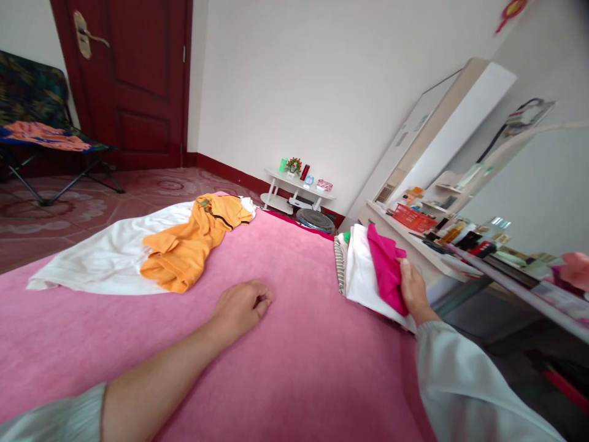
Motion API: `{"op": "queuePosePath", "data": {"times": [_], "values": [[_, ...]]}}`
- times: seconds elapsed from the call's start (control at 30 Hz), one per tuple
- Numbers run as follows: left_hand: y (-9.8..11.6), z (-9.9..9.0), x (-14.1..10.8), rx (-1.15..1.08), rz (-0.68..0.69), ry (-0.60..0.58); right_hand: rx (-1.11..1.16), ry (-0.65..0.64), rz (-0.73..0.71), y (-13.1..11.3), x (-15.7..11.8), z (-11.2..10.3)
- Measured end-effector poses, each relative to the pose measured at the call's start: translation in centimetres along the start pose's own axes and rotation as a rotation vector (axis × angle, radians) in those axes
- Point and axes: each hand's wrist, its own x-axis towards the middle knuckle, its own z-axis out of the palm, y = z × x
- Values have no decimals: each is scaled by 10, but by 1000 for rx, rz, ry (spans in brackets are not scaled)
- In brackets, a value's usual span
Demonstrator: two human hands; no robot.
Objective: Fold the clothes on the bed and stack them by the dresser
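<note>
My left hand (245,305) rests on the pink bed cover (294,368) with its fingers curled in and nothing visible in them. Over at the bed's right edge, my right hand (413,288) grips the side of a folded magenta garment (385,270). That garment lies on top of a white folded cloth (360,270), which is part of a small stack. A striped folded cloth (339,264) and a bit of green show at the stack's left side. Left of my hands, an orange garment (184,255) lies loosely spread, partly over a white garment (110,252).
A dressing table (426,248) with a red basket (413,217) and several bottles stands close on the right, beside a mirror. Beyond the bed are a low white shelf (294,178) and a dark red door (138,80). A folding chair (41,104) holds an orange cloth.
</note>
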Motion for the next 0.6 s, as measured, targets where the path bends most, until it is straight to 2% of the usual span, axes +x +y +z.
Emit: {"op": "queuePosePath", "data": {"times": [0.2,0.3,0.37,0.47,0.6], "values": [[0,1,0,-8,9,4,-251,-116,255,15,7,-19],[0,1,0,-6,13,6,-465,-111,309,12,7,-26],[0,1,0,-3,14,8,-617,-80,232,3,7,-29],[0,0,0,-3,11,6,-769,-19,27,-18,8,-29],[0,0,0,-10,5,5,-738,-5,-122,-42,15,-19]]}}
